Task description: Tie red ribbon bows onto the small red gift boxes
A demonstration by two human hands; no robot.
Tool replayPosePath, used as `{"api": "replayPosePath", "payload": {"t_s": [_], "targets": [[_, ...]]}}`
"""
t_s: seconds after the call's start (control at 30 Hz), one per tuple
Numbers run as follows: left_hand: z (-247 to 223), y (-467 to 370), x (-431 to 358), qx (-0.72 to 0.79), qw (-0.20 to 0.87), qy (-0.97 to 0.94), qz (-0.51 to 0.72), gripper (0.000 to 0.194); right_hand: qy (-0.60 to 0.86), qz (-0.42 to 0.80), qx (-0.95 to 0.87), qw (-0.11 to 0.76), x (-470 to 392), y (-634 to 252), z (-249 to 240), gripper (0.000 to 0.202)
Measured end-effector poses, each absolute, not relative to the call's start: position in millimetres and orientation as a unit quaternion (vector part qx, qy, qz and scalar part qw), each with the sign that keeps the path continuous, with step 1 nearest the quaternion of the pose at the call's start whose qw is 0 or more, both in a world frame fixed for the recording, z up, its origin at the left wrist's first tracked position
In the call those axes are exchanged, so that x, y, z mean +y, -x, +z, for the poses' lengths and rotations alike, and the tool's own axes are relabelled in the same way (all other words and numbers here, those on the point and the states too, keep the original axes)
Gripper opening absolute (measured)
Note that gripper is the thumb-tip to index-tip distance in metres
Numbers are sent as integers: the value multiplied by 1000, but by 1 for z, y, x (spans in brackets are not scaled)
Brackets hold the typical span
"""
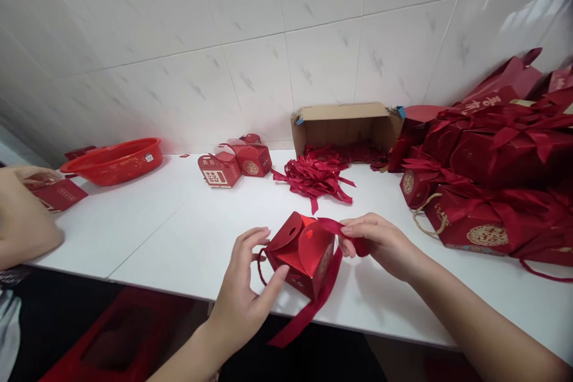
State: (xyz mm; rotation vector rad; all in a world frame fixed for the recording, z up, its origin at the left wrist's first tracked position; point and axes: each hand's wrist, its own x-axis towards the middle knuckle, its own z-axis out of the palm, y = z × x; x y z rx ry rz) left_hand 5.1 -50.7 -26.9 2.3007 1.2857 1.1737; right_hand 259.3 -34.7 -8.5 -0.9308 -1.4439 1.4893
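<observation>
Partly closed gift box (304,250) btwn hands (246,292)

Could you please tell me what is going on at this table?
The left hand is cupped at one side of a red gift box, while the right hand holds a red ribbon running beside it. Loose ribbons lie behind, and decorated boxes are heaped at the right. At far left, another person's arm is beside another box.
</observation>
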Motion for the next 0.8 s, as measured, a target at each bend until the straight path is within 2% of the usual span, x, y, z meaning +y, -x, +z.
{"api": "replayPosePath", "payload": {"t_s": [0.03, 0.17, 0.23, 0.33, 0.4, 0.53, 0.63, 0.8], "targets": [[-30, -5, -55, 442, 114, -776, 436, 51, 361, 609, -574, 411, -36, -259, -7, 38], [-36, 0, -66, 350, -38, -755, 553, 75, 333, 667, -541, 388, -42, -258, -1, 40], [-31, 1, -68, 344, -64, -755, 554, 69, 338, 678, -525, 387, -43, -257, -1, 41], [-17, -3, -62, 401, -7, -781, 479, 37, 352, 692, -496, 388, -43, -257, -3, 42], [-8, -9, -54, 414, 35, -807, 420, 26, 352, 718, -459, 388, -42, -256, -4, 43], [2, -23, -36, 405, 106, -853, 312, 36, 354, 733, -423, 398, -41, -254, -6, 45], [2, -31, -30, 413, 128, -857, 280, 38, 377, 707, -427, 419, -42, -251, -7, 45], [0, -40, -28, 411, 173, -838, 316, 16, 392, 718, -367, 443, -42, -246, -6, 42]]}}
